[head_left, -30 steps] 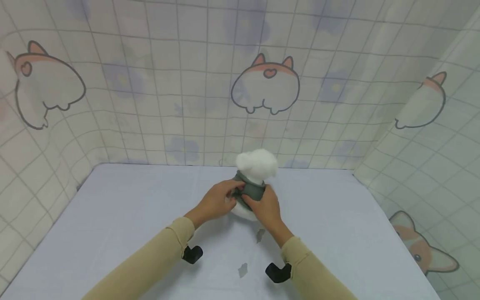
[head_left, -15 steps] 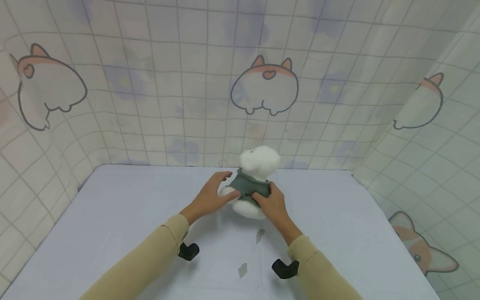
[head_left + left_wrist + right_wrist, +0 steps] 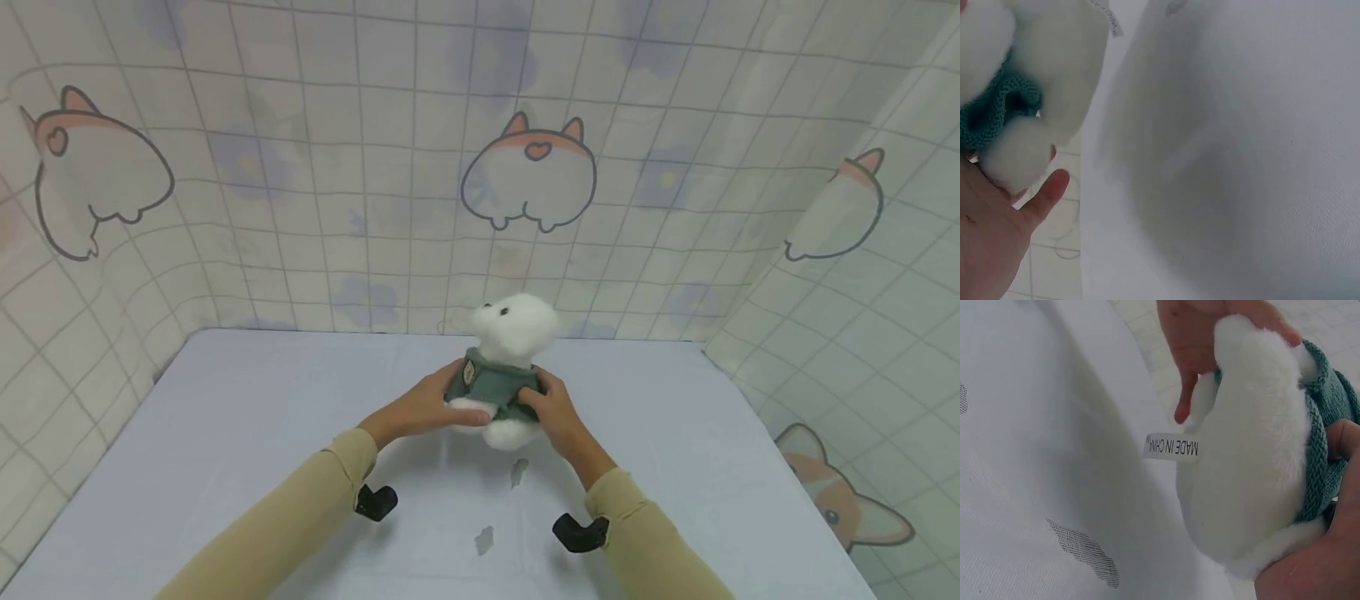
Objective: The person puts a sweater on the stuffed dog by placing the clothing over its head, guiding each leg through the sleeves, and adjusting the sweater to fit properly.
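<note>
A white plush toy animal (image 3: pixel 516 329) with dark eyes and a green knitted sweater (image 3: pixel 497 383) is held over the far middle of the table. My left hand (image 3: pixel 422 407) holds its left side, thumb across the front by a white limb and fingers mostly hidden behind. With the thumb pressed on the sweater, my right hand (image 3: pixel 557 410) grips the right side. In the right wrist view a white tag (image 3: pixel 1171 447) reading "MADE IN CHINA" sticks out from the white underside. The left wrist view shows the left thumb (image 3: pixel 1047 194) straight, beside a round white limb (image 3: pixel 1019 153).
The white table (image 3: pixel 285 400) meets a wall cloth (image 3: pixel 360 208) printed with grid lines and cartoon corgis. Two grey patches mark the surface, one (image 3: pixel 484 540) nearer than the other (image 3: pixel 519 472). Black wrist mounts (image 3: pixel 377 503) hang under both sleeves.
The plush toy has turned, bringing its eyes and a sweater patch into sight. My left hand opened away from the sweater, then came around the toy's left side. The right hand shifted slightly right.
</note>
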`<action>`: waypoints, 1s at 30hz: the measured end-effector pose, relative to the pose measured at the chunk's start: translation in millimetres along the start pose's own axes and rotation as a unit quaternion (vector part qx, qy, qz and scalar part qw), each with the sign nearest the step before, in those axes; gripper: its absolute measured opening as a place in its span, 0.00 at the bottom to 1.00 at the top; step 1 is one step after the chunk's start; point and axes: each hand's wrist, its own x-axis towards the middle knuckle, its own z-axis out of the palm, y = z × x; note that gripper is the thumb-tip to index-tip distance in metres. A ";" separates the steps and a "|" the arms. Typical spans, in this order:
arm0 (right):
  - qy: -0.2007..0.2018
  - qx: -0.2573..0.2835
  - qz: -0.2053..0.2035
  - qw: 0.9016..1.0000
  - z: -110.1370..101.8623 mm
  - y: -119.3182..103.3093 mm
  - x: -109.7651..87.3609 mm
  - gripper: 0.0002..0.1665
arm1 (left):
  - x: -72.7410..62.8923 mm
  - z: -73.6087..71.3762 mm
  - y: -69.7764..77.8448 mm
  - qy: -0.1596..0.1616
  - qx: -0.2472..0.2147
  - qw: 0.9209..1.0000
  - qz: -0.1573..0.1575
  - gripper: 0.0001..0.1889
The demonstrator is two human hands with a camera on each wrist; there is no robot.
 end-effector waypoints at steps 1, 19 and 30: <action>-0.006 -0.001 -0.001 1.000 0.3 -0.1 -0.1 0.32 | 0.2 0.8 -0.1 0.000 -0.001 1.000 0.002 0.49; 0.059 -0.136 -0.057 0.987 22.2 -18.5 -1.3 0.35 | 4.3 17.1 4.7 0.215 0.058 0.975 0.008 0.51; 0.020 -0.109 0.009 0.994 20.7 -12.8 4.5 0.48 | -6.5 5.9 2.5 0.074 0.092 0.993 -0.018 0.45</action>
